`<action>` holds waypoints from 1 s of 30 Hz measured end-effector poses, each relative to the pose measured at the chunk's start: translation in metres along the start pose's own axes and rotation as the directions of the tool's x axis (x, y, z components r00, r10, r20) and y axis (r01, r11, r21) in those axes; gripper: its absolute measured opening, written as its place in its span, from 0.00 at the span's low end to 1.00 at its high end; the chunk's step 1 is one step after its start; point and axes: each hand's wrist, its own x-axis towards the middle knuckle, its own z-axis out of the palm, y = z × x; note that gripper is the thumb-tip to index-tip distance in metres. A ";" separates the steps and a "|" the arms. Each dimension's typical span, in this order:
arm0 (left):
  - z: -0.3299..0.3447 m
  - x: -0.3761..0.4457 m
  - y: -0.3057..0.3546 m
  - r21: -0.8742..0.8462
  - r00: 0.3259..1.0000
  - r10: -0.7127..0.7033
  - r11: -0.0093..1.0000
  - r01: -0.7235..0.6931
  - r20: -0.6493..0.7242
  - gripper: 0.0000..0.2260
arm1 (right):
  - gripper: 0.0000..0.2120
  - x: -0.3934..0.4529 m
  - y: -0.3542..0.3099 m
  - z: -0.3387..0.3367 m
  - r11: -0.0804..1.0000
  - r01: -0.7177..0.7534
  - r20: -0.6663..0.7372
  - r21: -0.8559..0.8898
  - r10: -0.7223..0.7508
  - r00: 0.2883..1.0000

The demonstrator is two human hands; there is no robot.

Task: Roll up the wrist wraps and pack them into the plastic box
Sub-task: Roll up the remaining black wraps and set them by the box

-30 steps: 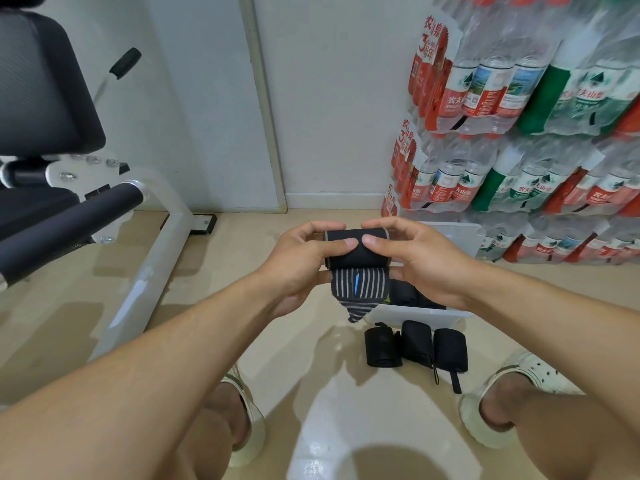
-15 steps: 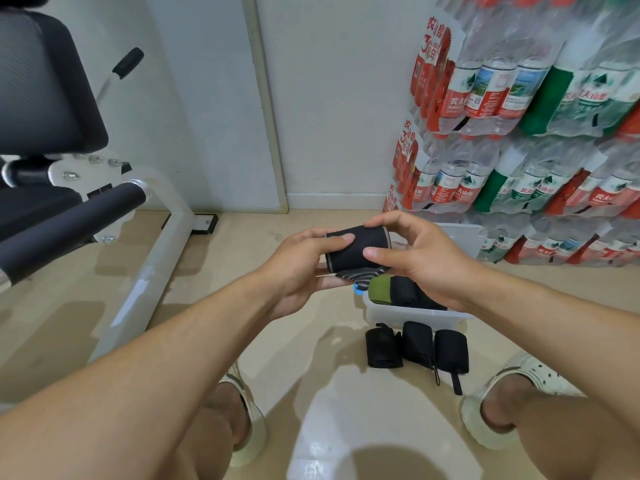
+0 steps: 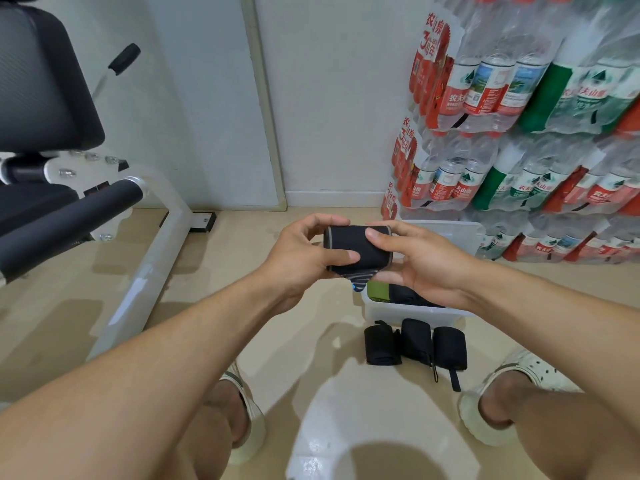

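I hold a black wrist wrap (image 3: 358, 249) with grey edging, rolled almost fully, above the floor. My left hand (image 3: 301, 251) grips its left end, thumb across the front. My right hand (image 3: 415, 263) holds the right end, index finger on top. A short striped tail with a blue spot hangs below the roll. Under my hands stands a clear plastic box (image 3: 412, 311) holding a green roll (image 3: 377, 292) and dark rolls. Three black rolled wraps (image 3: 415, 342) lie on the floor just in front of the box.
A white gym machine frame (image 3: 138, 271) with black padded rollers stands at the left. Shrink-wrapped packs of water bottles (image 3: 519, 133) are stacked against the wall at the right. My feet in pale clogs rest on the beige floor on either side.
The hanging striped tail has been rolled up until only a short tip shows. Both hands turned the roll and lowered it slightly toward the box.
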 end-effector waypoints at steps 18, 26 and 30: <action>0.013 0.006 -0.009 -0.021 0.995 -0.101 0.995 0.102 0.009 0.21 | 0.20 -0.007 -0.006 -0.009 0.998 -0.024 0.058 -0.059 0.028 0.998; 0.026 0.009 -0.024 0.392 0.996 -0.046 0.920 0.012 0.077 0.28 | 0.21 -0.009 -0.001 -0.026 0.980 -0.058 -0.036 -0.188 0.053 0.998; 0.035 0.013 -0.028 0.508 0.989 -0.083 0.862 0.011 0.119 0.28 | 0.25 -0.013 0.005 -0.037 0.961 -0.063 -0.050 -0.269 0.051 0.997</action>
